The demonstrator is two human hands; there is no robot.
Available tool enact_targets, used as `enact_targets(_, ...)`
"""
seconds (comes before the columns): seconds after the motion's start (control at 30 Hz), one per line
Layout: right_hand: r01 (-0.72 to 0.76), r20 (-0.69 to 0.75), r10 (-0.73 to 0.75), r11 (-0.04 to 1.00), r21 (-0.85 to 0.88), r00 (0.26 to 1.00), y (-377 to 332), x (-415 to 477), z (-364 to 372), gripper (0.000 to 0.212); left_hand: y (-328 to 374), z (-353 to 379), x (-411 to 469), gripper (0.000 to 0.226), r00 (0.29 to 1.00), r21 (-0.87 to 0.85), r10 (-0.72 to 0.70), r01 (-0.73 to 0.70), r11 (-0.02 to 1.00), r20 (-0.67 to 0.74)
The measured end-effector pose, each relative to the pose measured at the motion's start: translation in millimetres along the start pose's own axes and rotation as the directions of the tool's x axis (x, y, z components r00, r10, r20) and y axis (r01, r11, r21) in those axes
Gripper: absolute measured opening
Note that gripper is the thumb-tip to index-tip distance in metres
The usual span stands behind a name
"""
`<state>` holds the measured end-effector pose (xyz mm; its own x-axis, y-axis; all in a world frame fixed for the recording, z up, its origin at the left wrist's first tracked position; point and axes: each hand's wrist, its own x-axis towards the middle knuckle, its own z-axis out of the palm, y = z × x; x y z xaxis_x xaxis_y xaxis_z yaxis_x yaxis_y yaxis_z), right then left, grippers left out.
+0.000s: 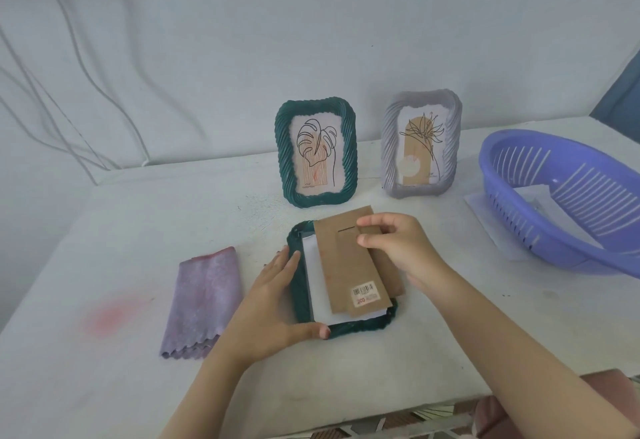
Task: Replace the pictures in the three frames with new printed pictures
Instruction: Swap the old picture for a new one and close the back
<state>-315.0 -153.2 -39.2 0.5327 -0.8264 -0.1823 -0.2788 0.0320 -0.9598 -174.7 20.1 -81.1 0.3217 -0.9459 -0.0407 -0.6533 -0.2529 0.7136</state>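
Note:
A dark green frame [360,329] lies face down on the white table. White paper [313,282] shows inside it. My right hand [398,248] pinches the brown cardboard backing board [346,265], which is lifted askew over the frame. My left hand [277,296] rests flat on the frame's left edge, thumb at its near edge. Behind stand a second dark green frame [317,151] with a leaf drawing and a pale lilac frame [420,144] with a flower drawing.
A folded purple cloth [202,303] lies to the left of the flat frame. A purple slatted basket [568,196] sits tilted at the right on white sheets [485,210]. White cables hang on the wall at left.

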Motion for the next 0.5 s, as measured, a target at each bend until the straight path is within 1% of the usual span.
enact_targets(0.1,-0.02,0.026,0.02,1.0,-0.011,0.999,3.7,2.3,6.8,0.026,-2.4,0.4,0.0,0.124,1.0,0.032,-0.002,0.002,0.999,0.004)
enact_targets(0.33,0.008,0.033,-0.005,0.997,-0.083,0.999,8.6,7.9,13.8,0.023,-1.3,-0.2,-0.3,0.123,1.0,0.059,-0.004,0.003,0.998,0.009)
enact_targets(0.4,0.028,0.044,-0.022,0.99,-0.14,0.999,8.4,8.0,14.7,0.023,-1.7,-0.2,0.3,0.121,1.0,0.071,0.001,-0.002,0.997,0.011)
enact_targets(0.5,0.074,0.053,-0.062,0.96,-0.27,0.997,8.8,6.3,15.8,0.023,-1.7,-0.1,1.0,0.111,1.0,0.083,0.016,-0.018,0.996,0.018)
